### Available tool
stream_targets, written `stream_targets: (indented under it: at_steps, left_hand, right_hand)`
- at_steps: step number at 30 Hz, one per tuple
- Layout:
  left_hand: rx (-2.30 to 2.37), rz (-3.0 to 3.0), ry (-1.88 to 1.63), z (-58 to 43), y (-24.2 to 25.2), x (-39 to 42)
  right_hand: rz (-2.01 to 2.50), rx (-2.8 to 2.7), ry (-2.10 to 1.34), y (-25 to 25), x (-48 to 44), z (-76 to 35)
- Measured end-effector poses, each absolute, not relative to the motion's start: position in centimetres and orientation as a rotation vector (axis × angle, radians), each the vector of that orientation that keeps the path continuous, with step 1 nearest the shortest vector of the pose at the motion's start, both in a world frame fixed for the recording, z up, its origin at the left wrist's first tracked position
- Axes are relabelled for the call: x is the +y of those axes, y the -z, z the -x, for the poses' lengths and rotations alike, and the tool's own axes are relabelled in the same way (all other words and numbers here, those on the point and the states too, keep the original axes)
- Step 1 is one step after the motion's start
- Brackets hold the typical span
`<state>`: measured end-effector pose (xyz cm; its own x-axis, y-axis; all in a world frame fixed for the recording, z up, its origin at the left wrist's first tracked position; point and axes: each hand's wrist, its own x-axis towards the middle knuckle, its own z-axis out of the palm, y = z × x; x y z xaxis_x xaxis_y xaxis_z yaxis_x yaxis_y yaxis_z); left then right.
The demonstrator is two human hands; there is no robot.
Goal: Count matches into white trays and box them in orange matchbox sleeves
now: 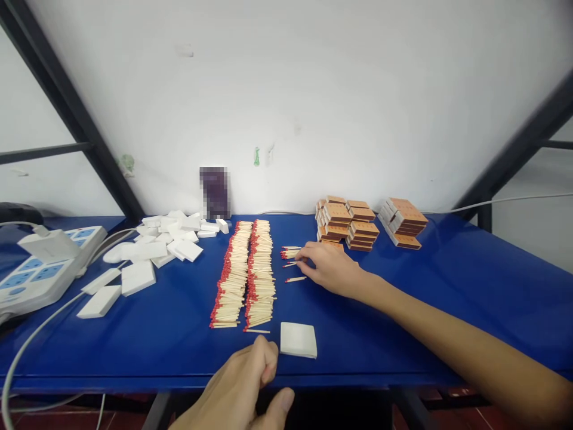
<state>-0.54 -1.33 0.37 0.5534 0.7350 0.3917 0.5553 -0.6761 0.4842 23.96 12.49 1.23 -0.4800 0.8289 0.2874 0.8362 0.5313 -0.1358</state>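
My right hand (329, 266) reaches over a small group of matchsticks (290, 253) with red heads. Its thumb and forefinger are pinched at the end of one matchstick (289, 264); another matchstick (296, 279) lies just nearer to me. Left of these run two long rows of matchsticks, the left row (231, 275) and the right row (260, 272). My left hand (242, 382) is at the table's front edge with its fingers loosely curled and the thumb apart, holding nothing visible. Beside it lies a flat white tray-like piece (298, 340).
Orange-topped matchboxes stand in a middle stack (338, 221) and a right stack (403, 221) on the blue table (447, 280). White box pieces (138, 276) are heaped at left, near a power strip (49, 272) with cables. A blurred dark rectangle (215, 192) leans against the wall.
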Motion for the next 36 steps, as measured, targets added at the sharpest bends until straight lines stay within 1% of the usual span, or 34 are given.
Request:
stream_targets:
  at_steps: [2,6,9,18,25,36]
  left_hand:
    - [1.021,-2.497,-0.808,0.5,-0.6,-1.0]
    - [0.779,-2.592,-0.707,0.2,-0.5,-0.6]
    - [0.762,-2.609,-0.658,0.1,-0.3,-0.6]
    - [0.761,-2.536,-0.823,0.0,-0.4,-0.5]
    - [0.735,-2.495,-0.551,0.4,-1.1,-0.2]
    - [0.571,-2.618,-0.429,0.8,-1.2,0.1]
  right_hand:
    - [1.402,-2.474,0.050,-1.5,13.0,-23.9]
    - [1.368,-2.538,0.063,-1.4,13.3,-23.7]
    - [1.327,-2.564,0.065,-1.1,13.2,-23.6]
    - [1.220,-2.598,-0.013,-0.7,14.0,-23.4]
    - [1.188,-2.607,-0.094,-1.0,12.9,-24.3]
    - [1.158,-2.573,-0.189,-0.5,12.5,-24.7]
